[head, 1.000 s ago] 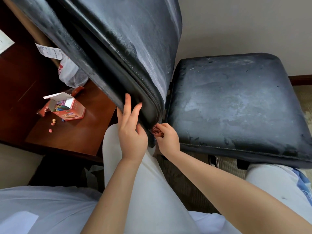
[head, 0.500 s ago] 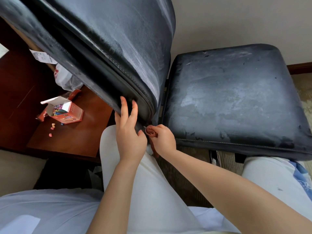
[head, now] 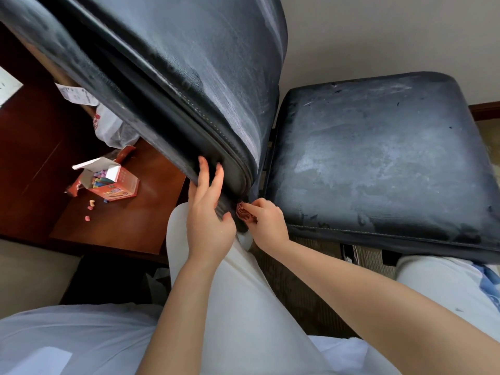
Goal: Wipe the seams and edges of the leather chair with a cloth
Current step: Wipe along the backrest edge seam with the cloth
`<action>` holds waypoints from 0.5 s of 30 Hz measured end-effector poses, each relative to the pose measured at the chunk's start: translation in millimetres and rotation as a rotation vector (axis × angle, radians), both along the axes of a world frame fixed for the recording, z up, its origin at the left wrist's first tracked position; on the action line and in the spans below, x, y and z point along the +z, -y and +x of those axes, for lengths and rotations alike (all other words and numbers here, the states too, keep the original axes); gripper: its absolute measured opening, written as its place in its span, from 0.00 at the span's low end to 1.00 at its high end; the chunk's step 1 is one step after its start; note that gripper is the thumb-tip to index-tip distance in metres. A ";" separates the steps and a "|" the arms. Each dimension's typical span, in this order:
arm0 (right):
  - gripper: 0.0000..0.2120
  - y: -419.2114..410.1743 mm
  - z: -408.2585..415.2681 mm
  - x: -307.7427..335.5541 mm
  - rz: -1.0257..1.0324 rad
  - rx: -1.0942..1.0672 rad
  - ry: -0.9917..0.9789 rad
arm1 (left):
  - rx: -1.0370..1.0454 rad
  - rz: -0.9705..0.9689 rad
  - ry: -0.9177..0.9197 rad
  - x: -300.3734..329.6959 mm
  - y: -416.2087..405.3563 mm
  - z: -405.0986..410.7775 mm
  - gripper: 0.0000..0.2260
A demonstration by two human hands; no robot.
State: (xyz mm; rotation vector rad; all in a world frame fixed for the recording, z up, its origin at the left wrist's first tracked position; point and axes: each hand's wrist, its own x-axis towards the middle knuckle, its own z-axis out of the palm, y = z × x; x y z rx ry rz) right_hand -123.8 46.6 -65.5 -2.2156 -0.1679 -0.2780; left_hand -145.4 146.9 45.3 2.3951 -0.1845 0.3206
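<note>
The black leather chair fills the upper view: its backrest slants from top left, its worn, whitish seat lies at the right. My left hand rests flat against the backrest's lower edge, fingers spread upward along the stitched seam. My right hand pinches a small, bunched reddish-brown cloth and presses it into the gap at the backrest's bottom corner, beside the seat's near left corner. Most of the cloth is hidden in my fingers.
A dark wooden table stands at the left with an open orange box of coloured chalk, loose chalk bits and a white plastic bag. My white-trousered legs fill the bottom. A beige wall is behind.
The view has shifted slightly. My right hand with the cloth has slid a little along the backrest's bottom corner; my left hand stays on the backrest edge.
</note>
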 end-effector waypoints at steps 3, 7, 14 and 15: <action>0.14 -4.0 -0.7 2.8 0.044 0.017 0.082 | 0.028 0.046 0.007 0.7 2.9 -2.0 0.41; 0.16 0.5 0.9 -1.9 -0.033 0.044 0.072 | 0.067 0.083 -0.015 3.4 7.8 -5.3 0.41; 0.17 0.4 -2.1 5.5 -0.049 0.079 0.155 | 0.038 -0.012 -0.013 3.7 12.5 -5.5 0.40; 0.18 1.5 -1.1 1.4 -0.077 0.085 0.130 | 0.035 -0.046 -0.024 4.2 13.1 -5.6 0.40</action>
